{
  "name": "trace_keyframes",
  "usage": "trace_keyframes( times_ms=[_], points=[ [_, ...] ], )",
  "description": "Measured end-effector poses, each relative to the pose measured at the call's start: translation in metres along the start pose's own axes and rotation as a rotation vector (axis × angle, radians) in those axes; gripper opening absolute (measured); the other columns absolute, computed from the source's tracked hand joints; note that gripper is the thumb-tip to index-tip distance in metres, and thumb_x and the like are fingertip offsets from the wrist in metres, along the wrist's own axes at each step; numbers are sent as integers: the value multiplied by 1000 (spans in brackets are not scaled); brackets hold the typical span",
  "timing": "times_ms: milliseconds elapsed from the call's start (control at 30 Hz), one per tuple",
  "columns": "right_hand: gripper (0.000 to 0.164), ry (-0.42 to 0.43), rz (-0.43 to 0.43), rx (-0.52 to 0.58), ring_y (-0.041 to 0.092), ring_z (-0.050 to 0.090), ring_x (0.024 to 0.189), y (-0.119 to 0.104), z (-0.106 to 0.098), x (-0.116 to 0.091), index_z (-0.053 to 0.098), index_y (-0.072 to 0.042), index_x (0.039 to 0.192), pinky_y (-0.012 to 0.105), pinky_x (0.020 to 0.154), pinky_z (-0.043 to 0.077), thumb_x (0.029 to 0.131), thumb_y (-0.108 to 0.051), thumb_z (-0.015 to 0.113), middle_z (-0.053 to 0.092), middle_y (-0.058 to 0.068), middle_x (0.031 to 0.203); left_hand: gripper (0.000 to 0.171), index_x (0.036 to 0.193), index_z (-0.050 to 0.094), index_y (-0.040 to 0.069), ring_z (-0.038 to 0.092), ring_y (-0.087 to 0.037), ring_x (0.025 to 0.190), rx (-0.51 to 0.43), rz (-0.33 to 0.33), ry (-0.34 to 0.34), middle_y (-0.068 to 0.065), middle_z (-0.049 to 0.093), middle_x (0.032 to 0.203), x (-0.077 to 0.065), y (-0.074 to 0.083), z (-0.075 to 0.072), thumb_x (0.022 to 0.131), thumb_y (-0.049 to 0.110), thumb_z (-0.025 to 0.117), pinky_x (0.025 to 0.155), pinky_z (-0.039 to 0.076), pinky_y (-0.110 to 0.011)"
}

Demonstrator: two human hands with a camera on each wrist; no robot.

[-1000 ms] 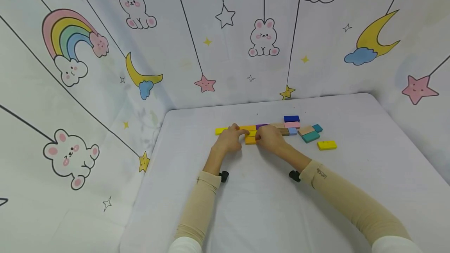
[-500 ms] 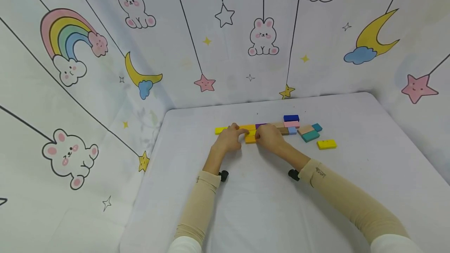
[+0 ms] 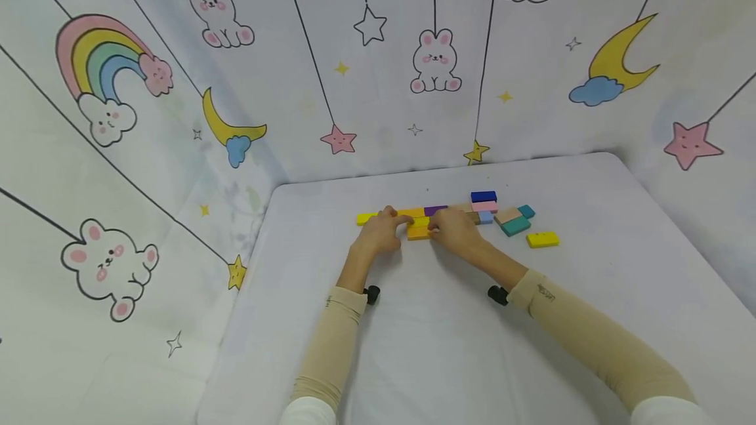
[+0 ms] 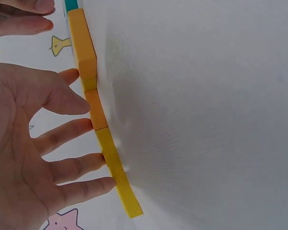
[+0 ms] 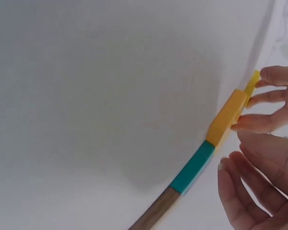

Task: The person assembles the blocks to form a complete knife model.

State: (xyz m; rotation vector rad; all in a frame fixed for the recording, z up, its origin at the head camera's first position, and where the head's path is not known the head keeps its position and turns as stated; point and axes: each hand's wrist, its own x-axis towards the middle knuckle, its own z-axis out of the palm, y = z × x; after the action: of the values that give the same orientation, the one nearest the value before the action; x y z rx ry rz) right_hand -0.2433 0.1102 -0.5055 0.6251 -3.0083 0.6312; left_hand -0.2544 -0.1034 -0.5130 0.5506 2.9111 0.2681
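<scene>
My left hand (image 3: 379, 233) reaches the blocks with its index finger extended to the left end of the front yellow block (image 3: 419, 222). In the left wrist view its fingertips lie along a yellow block (image 4: 116, 167) and an orange block (image 4: 98, 112) of the back row. A thicker orange block (image 3: 417, 233) lies in front, standing higher than the row. Beside its right end is my right hand (image 3: 457, 233), fingers loosely curled and nothing seen between them. A teal block (image 5: 193, 167) and a brown block (image 5: 156, 208) continue the line; the right hand hides the teal one in the head view.
Back-row blocks include a purple one (image 3: 436, 210). Pink (image 3: 484, 206) and dark blue (image 3: 483, 196) blocks lie at the right end. Farther right are a teal block (image 3: 516, 225), a wooden block (image 3: 506, 216) and a yellow block (image 3: 542, 239). A patterned curtain (image 3: 378, 103) stands behind the white table (image 3: 437, 346).
My right hand has shifted slightly right along the blocks, baring a little more of the front orange block's end. The left hand stays in place; the head view has turned slightly.
</scene>
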Motion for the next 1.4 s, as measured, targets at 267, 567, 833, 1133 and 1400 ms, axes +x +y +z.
trace_keyframes(
  times_ms=[267,567,833,1133,1400],
  points=[
    [16,25,24,-15,26,71,94,20,-14,-17,83,-7,105,43,84,61,91,-13,81,77,7,101,64,146,61,35,61,-37,117,-27,3,14,-13,50,148,-3,0,-2,88,9,68,94,56,-46],
    [19,101,22,-18,33,73,96,57,-35,-45,82,-6,108,48,80,60,90,-13,81,79,11,103,63,146,62,33,60,-37,117,-50,6,18,-13,51,148,-5,3,-5,88,7,67,96,55,-48],
    [15,114,60,-42,36,73,97,88,-44,-57,82,-4,101,51,76,61,91,-15,78,78,16,106,64,146,61,36,60,-35,117,-43,-17,14,-11,50,149,-4,4,-2,89,8,66,98,55,-47],
    [16,118,77,-58,43,70,106,109,-56,-71,82,-4,102,58,80,60,90,-13,77,76,19,112,64,146,61,33,61,-33,108,-56,-3,21,-13,50,147,-5,3,-3,88,6,65,91,56,-44],
    [20,121,90,-35,45,68,106,126,-59,-81,80,-1,106,60,84,57,89,-12,78,75,22,111,64,145,62,33,61,-35,113,-66,-7,19,-13,51,147,-5,3,-3,87,6,65,95,56,-47]
  ],
)
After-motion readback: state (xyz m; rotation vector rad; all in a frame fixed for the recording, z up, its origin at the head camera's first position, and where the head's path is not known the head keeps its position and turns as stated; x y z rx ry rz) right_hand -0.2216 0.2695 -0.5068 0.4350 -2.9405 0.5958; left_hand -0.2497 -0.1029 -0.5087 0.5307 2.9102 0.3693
